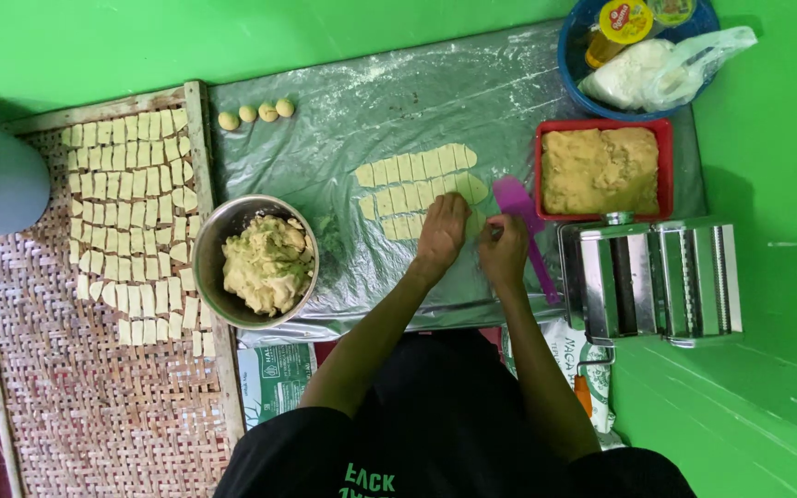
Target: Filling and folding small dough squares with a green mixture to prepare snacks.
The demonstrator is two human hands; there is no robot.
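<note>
- Woven bamboo tray point(94, 406), far off to the left of the fingers, lined with rows of pale cut dough squares point(131, 212).
- Clear plastic sheet point(389, 101), dusted with flour, spread flat beneath both hands.
- Steel pasta roller point(657, 277), just right of the right-hand fingers, crank handle hanging toward the body.
- Blue basin point(572, 55), well beyond the fingers to the upper right, holding a bag of flour and lidded jars.
- Red tub point(539, 175) packed with yellow dough, just beyond and right of the fingers.
- Steel bowl point(209, 267) of mixed filling, left of the left-hand fingers, near but apart.
- Rows of dough strips point(412, 184) on the sheet, directly under and ahead of the fingertips.
- Purple spatula point(518, 207), lying flat, touching or just beside the right-hand fingers.
- Left hand point(442, 231), fingers extended and pressed down on the nearest dough strips; nothing gripped.
- Right hand point(504, 249), fingers curled inward at the strip end; grip on anything not discernible.
- Four small dough balls point(255, 113), in a line, well beyond and left of the fingers.
</note>
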